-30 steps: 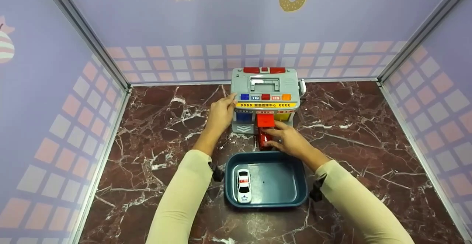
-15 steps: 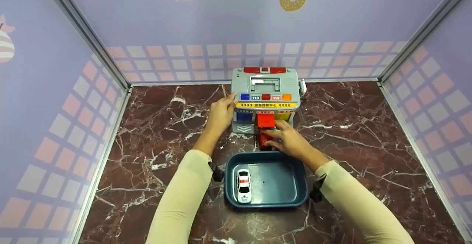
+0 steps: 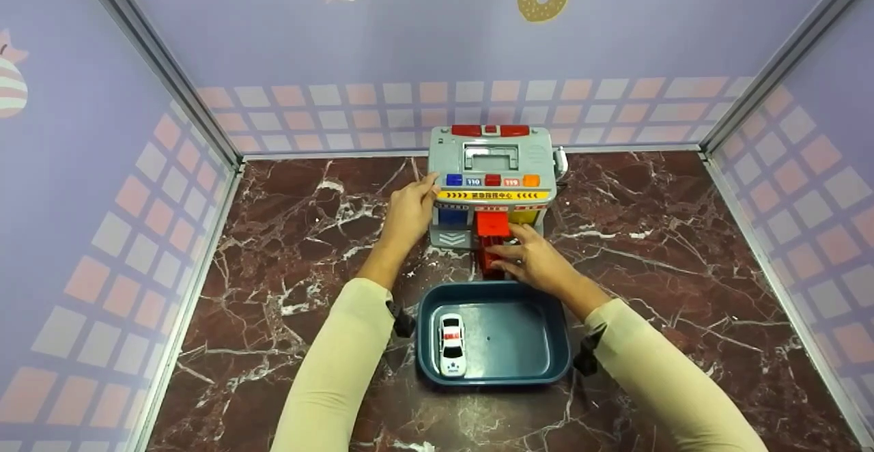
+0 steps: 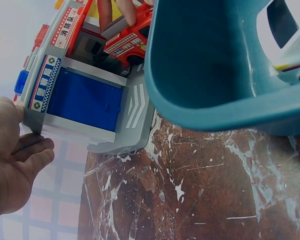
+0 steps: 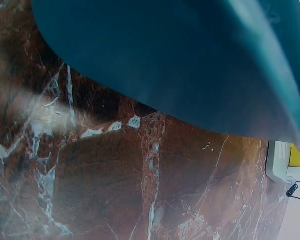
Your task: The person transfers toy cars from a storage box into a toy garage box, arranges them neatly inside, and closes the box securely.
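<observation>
A grey toy emergency station (image 3: 447,158) stands at the back wall. My left hand (image 3: 408,213) holds its left roof edge, with fingers above and below the corner in the left wrist view. My right hand (image 3: 543,261) pinches a red toy fire truck (image 4: 127,47) in front of the middle bay, whose red door (image 3: 492,223) is raised. The truck's rear end points toward the bay or away from it; I cannot tell which. To the left, the blue door (image 4: 85,100) is down. The right wrist view shows no part of the right hand.
Just in front of the station sits a dark teal tray (image 3: 491,379), close to both wrists. A white toy police car (image 3: 451,344) lies in its left part. Purple patterned walls (image 3: 437,42) enclose the marbled table (image 3: 307,254) at the back and sides.
The right fingers and the red fire truck have shifted slightly in front of the middle bay. The left hand, station, tray and police car stay where they were.
</observation>
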`<action>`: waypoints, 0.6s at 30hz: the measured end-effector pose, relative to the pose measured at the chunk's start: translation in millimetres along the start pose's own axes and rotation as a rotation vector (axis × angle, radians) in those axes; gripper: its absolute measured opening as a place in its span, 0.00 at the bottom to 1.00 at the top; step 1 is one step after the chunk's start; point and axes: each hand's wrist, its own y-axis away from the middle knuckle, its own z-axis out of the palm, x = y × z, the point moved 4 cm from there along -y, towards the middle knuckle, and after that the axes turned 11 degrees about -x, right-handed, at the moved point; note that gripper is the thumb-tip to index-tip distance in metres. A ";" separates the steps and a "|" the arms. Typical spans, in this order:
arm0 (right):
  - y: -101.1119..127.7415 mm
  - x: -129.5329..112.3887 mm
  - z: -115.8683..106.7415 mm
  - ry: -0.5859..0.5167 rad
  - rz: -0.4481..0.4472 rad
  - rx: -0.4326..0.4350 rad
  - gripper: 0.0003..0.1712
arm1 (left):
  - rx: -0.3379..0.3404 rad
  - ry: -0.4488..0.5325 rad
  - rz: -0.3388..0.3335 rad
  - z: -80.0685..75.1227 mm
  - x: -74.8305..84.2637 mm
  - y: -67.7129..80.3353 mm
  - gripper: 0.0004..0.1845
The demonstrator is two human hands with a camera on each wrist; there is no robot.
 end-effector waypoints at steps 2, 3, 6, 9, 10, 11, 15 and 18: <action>-1.0 0.3 -0.1 -0.008 0.013 -0.015 0.16 | 0.003 -0.001 0.001 0.0 -0.1 -0.1 0.19; -1.6 0.3 -0.3 -0.015 0.022 -0.022 0.16 | 0.002 0.000 0.001 -0.2 0.0 -0.2 0.19; -2.5 0.8 -0.4 -0.038 0.053 -0.038 0.14 | -0.001 0.003 -0.003 -0.1 -0.4 -0.3 0.19; -2.8 1.1 -0.8 -0.049 0.075 -0.044 0.12 | -0.002 0.006 -0.007 -0.1 -0.8 -0.5 0.19; -2.8 1.3 -0.9 -0.049 0.075 -0.044 0.12 | -0.001 0.007 -0.008 0.0 -1.0 -0.6 0.19; -2.8 1.3 -1.2 -0.049 0.074 -0.044 0.12 | -0.003 0.009 -0.010 0.0 -1.1 -0.7 0.20; -2.5 1.7 -2.7 -0.056 0.059 -0.053 0.13 | -0.007 0.012 -0.013 0.0 -0.7 -0.3 0.19; -2.1 2.3 -4.5 -0.062 0.052 -0.084 0.16 | -0.010 0.013 -0.017 0.0 -0.7 -0.1 0.19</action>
